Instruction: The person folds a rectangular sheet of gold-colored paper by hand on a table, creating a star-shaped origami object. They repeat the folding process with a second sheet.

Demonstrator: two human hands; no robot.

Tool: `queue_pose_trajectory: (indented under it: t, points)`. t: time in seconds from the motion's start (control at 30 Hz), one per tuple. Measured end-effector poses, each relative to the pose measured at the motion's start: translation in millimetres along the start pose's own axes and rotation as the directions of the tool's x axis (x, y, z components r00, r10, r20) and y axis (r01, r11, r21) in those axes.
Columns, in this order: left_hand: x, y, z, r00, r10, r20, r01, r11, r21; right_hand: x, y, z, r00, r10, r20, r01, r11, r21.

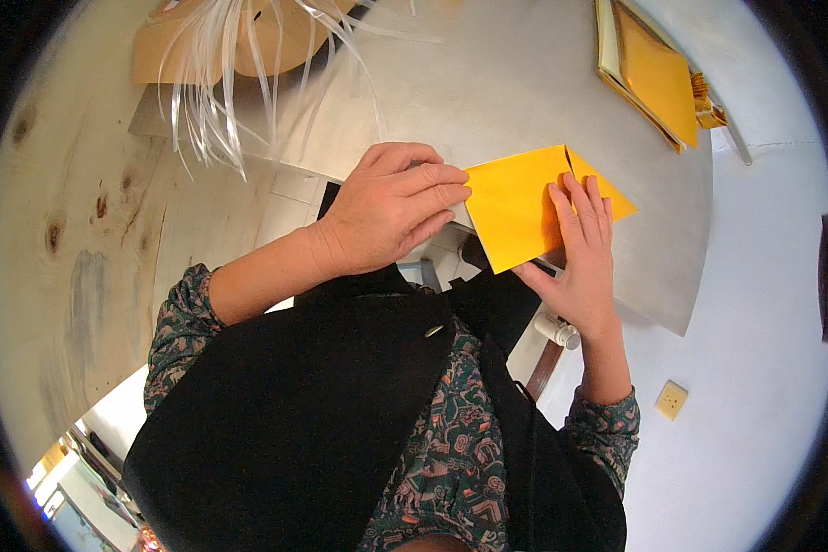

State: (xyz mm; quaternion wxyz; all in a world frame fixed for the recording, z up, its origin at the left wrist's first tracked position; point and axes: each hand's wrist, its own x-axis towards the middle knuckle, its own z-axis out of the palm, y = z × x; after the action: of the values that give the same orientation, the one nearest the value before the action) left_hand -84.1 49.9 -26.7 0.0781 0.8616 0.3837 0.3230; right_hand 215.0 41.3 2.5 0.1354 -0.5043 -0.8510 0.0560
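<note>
A folded sheet of yellow paper [509, 210] lies tilted over the near edge of the grey metal table, with a dark gap at a fold by its far corner. My left hand [386, 202] has its fingertips on the paper's left edge, and its thumb is hidden. Across the right part of the paper, my right hand [580, 244] lays its fingers on top, while its thumb is at the near edge. Both hands appear to grip the paper.
The grey table [488, 74] has a rounded right side. A stack of yellow folded paper [653, 78] lies at the far right. White plastic strips [225, 92] hang over brown cardboard [290, 46] at the far left. A wooden board [92, 202] extends on the left.
</note>
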Motion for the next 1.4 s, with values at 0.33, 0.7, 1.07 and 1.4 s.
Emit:
queue_pose_trajectory:
  t: [0.33,0.7,1.07,1.4]
  points:
    - [5.0,2.0,-3.6,0.999,-0.036,0.034,0.036,0.999,-0.003,-0.2,8.4,4.3,0.981,0.171,-0.097,-0.132,0.939,0.318]
    - [9.6,3.7,-2.5,0.999,-0.032,0.037,0.033,0.999,-0.026,10.8,-2.7,5.0,0.936,0.318,-0.153,-0.237,0.888,0.394]
    - [7.3,2.3,-0.3,0.998,-0.053,0.031,0.054,0.998,-0.025,12.5,-3.3,11.4,0.914,0.34,-0.221,-0.238,0.891,0.387]
    - [7.4,1.4,2.8,0.994,-0.099,0.034,0.101,0.993,-0.064,13.9,-3.9,13.0,0.901,0.375,-0.217,-0.281,0.887,0.367]
